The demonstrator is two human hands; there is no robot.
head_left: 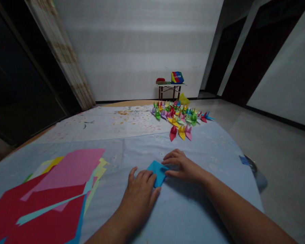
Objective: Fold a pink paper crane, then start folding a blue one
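My left grip [141, 189] lies loosely spread on the folded blue paper [158, 171] at twelve o'clock; whether my right grip [182, 166] pinches its three-o'clock corner, I cannot tell. Uneven pressure could skew the crease. Beyond, at one o'clock, stand three paper cranes [181, 133].

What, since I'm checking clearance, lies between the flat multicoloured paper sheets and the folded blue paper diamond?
Head view: pale blue tablecloth, then the left hand.

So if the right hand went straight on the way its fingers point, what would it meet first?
The folded blue paper: the right hand seems to touch its edge. Beyond that, the left hand may lie close to the line, though depth is unclear.
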